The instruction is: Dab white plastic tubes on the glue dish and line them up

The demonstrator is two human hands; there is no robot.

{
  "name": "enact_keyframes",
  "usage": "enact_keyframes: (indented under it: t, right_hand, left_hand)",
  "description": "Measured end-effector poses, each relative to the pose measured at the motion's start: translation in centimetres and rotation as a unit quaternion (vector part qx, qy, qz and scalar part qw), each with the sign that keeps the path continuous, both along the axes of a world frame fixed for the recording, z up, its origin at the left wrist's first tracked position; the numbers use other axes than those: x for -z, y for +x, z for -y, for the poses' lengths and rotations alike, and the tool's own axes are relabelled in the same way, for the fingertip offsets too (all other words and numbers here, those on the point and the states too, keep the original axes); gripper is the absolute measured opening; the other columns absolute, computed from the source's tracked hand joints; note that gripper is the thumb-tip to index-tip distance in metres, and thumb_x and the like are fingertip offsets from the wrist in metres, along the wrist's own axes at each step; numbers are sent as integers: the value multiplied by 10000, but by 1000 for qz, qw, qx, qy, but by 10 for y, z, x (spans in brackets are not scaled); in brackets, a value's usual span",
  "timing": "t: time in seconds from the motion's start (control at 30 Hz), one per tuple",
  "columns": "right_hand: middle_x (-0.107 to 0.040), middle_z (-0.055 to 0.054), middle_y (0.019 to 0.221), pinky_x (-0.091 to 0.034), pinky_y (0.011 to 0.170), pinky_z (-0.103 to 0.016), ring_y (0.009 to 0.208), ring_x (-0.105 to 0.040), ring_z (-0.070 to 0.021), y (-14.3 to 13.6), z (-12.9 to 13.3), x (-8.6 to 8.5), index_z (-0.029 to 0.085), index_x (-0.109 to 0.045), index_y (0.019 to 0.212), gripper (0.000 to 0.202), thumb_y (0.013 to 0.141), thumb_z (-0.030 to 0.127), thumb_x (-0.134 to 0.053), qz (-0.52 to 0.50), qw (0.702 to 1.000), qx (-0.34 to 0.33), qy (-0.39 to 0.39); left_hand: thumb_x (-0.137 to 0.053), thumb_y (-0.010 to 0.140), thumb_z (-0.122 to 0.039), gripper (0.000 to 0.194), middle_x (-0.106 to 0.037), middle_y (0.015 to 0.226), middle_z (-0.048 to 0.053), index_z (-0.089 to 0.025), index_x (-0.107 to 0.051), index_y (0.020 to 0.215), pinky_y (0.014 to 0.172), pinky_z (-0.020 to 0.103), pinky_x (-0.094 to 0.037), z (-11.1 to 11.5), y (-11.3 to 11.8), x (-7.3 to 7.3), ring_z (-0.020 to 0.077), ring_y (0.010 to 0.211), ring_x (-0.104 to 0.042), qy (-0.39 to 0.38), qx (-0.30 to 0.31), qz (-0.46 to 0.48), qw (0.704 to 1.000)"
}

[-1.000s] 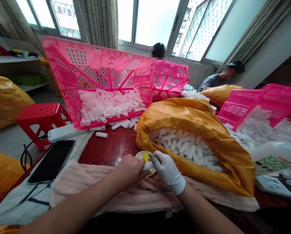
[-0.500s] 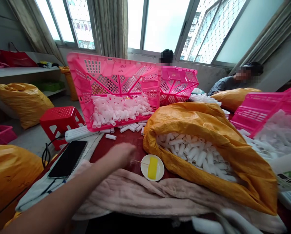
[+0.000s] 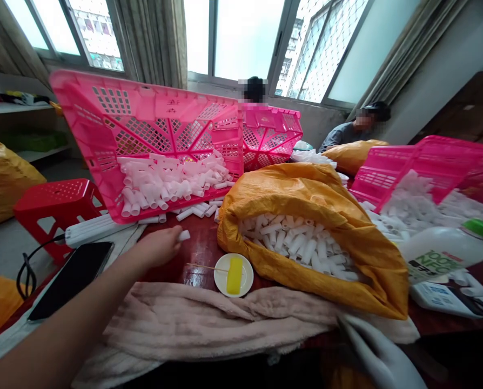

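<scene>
My left hand [image 3: 163,247] is closed on a short white plastic tube [image 3: 183,235], whose end pokes out past the fingers, just above the dark red tabletop. To its right lies a small white dish [image 3: 247,277] with a yellow block [image 3: 234,274] and a thin stick [image 3: 205,267] resting across the rim. My right hand [image 3: 381,351], in a whitish glove, is at the lower right by the edge of the pinkish towel [image 3: 209,329]. Its fingers are stretched out, with no object visible in them. An orange sack [image 3: 290,189] full of white tubes [image 3: 302,243] gapes open beyond the dish.
A pink crate [image 3: 144,119] tipped on its side holds many tubes. At left are a phone [image 3: 73,278], a cable and a red stool [image 3: 59,197]. A green-capped bottle [image 3: 444,251] and more pink crates stand at right. Two people sit near the windows.
My left hand has moved left, away from the dish, and a white tube now shows in its fingers. My gloved right hand shows more clearly; the white tube near it is out of sight. The view has swung right.
</scene>
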State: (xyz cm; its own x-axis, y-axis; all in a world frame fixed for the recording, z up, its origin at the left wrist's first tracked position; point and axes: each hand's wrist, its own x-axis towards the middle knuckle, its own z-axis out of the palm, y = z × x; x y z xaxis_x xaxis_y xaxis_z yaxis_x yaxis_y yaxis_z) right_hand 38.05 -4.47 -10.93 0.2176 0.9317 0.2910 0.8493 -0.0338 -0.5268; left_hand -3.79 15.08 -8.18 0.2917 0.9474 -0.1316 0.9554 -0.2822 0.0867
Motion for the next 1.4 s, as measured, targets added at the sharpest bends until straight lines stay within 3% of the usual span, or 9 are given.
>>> enact_keyframes:
  t: [0.1, 0.17, 0.33, 0.5, 0.7, 0.87, 1.03, 1.17, 1.4]
  right_hand:
    - [-604, -69, 1078, -454, 864, -315, 990, -561, -206, -50, -81, -38, 206, -580, 1050, 285, 860, 298, -387, 79, 990, -121, 5]
    - [-559, -99, 1139, -414, 891, -312, 1047, -518, -225, -81, -139, -59, 175, -582, 1062, 293, 818, 198, -422, 208, 969, -128, -25]
    - [-627, -198, 914, -449, 734, -377, 848, -594, -313, -120, -214, -66, 69, -635, 924, 292, 691, 242, -601, 320, 928, -111, -154]
    - [-639, -153, 853, -448, 696, -357, 804, -604, -280, -109, -188, -65, 107, -583, 941, 318, 732, 346, -571, 284, 940, -123, -146]
    - [-604, -82, 1056, -485, 785, -320, 933, -582, -189, -110, -151, -23, 170, -469, 1131, 323, 846, 318, -433, -73, 947, -301, -82]
    - [-603, -58, 1005, -447, 875, -385, 938, -560, -191, -125, -144, 15, 195, -549, 1032, 218, 865, 247, -418, -42, 949, -311, -5]
    - [-595, -43, 1000, -473, 823, -366, 904, -549, -178, -125, -134, 13, 229, -569, 995, 225, 879, 175, -384, 24, 921, -389, 5]
    - [-590, -52, 1005, -481, 821, -369, 901, -552, -169, -124, -131, 11, 217, -546, 1023, 274, 895, 126, -321, 25, 937, -347, 35]
    - [-562, -77, 1083, -452, 859, -373, 972, -511, -189, -120, -126, 5, 195, -519, 1092, 254, 874, 125, -410, 114, 899, -421, 36]
  left_hand:
    - [-426, 758, -282, 152, -609, 811, 44, -183, -516, 830, 593, 254, -379, 23, 30, -1, 174, 706, -558, -6, 33, 76, 997]
    - [-442, 740, -259, 106, -597, 810, 41, -185, -518, 754, 626, 251, -380, 32, 47, 7, 171, 742, -549, 13, 64, 99, 993]
    - [-456, 742, -254, 107, -610, 821, 47, -190, -536, 771, 635, 254, -370, 36, 57, 32, 184, 773, -559, 2, 96, 106, 990]
    - [-462, 761, -303, 122, -617, 786, 34, -199, -524, 759, 578, 240, -349, 38, 57, 42, 174, 720, -570, -14, 84, 131, 988]
    - [-459, 763, -302, 121, -621, 768, 34, -198, -512, 729, 582, 253, -353, 43, 63, 45, 187, 720, -579, 6, 75, 129, 989]
    - [-449, 778, -320, 148, -624, 758, 36, -198, -512, 724, 571, 256, -350, 44, 64, 47, 191, 711, -584, 25, 74, 119, 990]
    - [-442, 785, -323, 151, -631, 780, 45, -200, -527, 759, 580, 263, -365, 45, 65, 47, 204, 736, -591, 26, 75, 109, 991]
    - [-437, 788, -319, 157, -633, 801, 57, -197, -534, 770, 601, 273, -387, 45, 66, 43, 212, 752, -594, 17, 67, 100, 993]
    - [-430, 783, -282, 139, -634, 796, 53, -198, -540, 769, 614, 276, -411, 46, 65, 40, 209, 747, -598, 14, 71, 90, 993]
